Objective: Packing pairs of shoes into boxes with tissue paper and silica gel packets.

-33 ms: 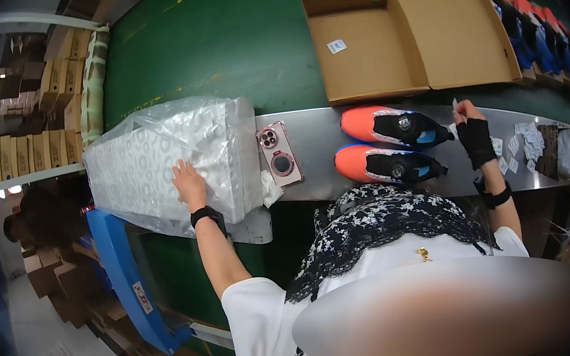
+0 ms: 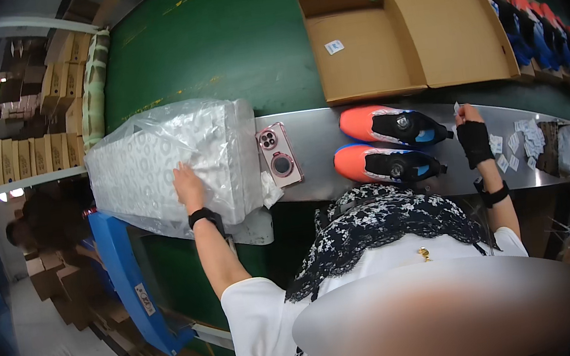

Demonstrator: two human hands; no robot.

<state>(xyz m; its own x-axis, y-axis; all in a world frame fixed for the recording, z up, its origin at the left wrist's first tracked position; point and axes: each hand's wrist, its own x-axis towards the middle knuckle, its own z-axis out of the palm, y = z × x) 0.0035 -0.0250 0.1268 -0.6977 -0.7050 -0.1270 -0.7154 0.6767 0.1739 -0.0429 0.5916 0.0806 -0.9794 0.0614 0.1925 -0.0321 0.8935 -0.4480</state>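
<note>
Small white slip sits up in the fingertips of my right hand, pinched between thumb and finger, above the metal counter and just right of the shoes. A black fingerless glove covers that palm. More white slips lie loose on the counter to the right.

My left hand rests with its fingers slightly spread on a clear plastic bag around a white, ring-patterned stack; it is not gripping it. Beside the bag lie a pink-edged phone and a crumpled white wad.

Both shoes, orange at the toe and black behind, lie side by side, toes to the left. Beyond them, a brown cardboard box stands open on the green surface, a small label inside.
</note>
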